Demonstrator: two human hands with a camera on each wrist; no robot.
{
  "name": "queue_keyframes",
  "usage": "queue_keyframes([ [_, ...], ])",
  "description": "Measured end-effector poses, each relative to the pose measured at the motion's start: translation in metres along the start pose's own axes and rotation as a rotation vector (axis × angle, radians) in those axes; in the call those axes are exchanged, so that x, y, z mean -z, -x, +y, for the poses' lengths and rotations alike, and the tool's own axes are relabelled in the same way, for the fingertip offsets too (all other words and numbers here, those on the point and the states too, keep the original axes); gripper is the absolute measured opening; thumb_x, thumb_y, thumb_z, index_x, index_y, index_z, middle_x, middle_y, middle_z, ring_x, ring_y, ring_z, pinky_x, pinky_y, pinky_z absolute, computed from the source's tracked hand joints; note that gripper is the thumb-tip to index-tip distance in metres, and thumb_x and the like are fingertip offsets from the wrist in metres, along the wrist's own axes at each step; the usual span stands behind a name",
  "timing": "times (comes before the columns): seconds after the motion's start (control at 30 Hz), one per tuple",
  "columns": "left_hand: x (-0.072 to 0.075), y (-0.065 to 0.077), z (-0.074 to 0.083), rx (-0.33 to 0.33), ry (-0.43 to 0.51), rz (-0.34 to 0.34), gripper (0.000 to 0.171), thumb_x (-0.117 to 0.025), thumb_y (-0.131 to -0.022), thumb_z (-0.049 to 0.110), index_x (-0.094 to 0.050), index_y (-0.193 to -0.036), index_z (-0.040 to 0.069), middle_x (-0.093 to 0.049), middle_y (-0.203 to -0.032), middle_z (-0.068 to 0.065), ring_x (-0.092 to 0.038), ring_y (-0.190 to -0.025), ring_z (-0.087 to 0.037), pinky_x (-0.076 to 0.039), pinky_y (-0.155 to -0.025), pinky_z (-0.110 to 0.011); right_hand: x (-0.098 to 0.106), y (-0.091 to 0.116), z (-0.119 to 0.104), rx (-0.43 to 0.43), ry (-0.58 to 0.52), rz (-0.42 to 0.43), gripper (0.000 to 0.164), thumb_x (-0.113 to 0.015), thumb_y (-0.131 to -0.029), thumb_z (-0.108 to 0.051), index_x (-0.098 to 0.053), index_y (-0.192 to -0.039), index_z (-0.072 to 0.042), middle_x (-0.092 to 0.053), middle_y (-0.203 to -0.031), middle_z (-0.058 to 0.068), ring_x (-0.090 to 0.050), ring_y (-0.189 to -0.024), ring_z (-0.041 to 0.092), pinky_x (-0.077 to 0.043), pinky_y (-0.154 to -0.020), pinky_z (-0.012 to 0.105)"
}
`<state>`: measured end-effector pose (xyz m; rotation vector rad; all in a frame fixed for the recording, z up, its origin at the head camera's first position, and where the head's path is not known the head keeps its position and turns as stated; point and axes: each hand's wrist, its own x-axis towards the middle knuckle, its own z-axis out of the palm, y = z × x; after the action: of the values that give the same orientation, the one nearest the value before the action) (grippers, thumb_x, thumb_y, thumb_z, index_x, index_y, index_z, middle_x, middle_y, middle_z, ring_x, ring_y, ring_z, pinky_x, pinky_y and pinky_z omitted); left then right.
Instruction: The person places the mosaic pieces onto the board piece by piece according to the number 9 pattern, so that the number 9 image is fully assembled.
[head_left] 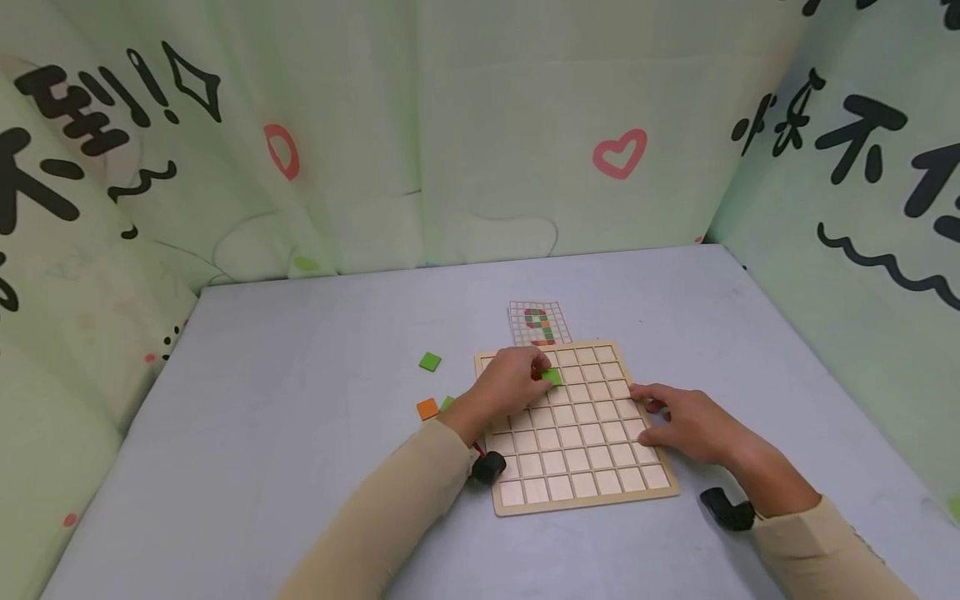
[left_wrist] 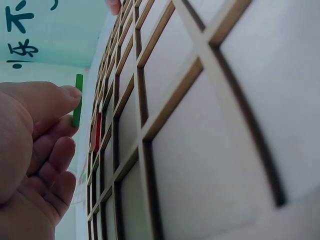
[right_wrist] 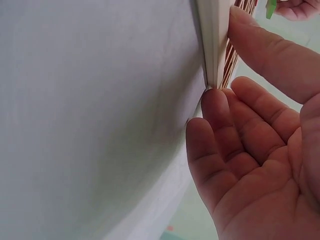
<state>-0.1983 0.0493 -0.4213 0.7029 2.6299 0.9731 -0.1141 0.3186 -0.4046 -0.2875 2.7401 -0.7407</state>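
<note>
The left hand (head_left: 510,379) pinches a green tile (head_left: 552,377) just over the board's (head_left: 588,502) top part, below the frame's middle. The right hand (head_left: 697,425), farther from it, touches the right edge, fingers (head_left: 654,392) wide.

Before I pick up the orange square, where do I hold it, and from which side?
Try pinching the near and far edges of the orange square, coming from above and left. It looks thin and lies flat on the table, so its edges seem easiest; a green square and the left sleeve crowd its right.
</note>
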Motion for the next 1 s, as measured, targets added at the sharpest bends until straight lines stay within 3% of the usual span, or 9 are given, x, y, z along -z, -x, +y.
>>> queue_keyframes([
  [1.0, -0.0103, -0.0088, 0.0, 0.022, -0.018, 0.025, 0.015, -0.071, -0.095, 0.02, -0.069, -0.104, 0.009, -0.06, -0.086, 0.005, -0.053, -0.079, -0.011, -0.044, -0.07, -0.022, -0.0003, 0.0007, 0.0012, -0.007, -0.007, -0.001, 0.067, -0.08, -0.084, -0.02, -0.052, -0.14, 0.003, -0.061, -0.12, 0.02, -0.059, -0.107, 0.038, -0.047, -0.089, 0.052],
])
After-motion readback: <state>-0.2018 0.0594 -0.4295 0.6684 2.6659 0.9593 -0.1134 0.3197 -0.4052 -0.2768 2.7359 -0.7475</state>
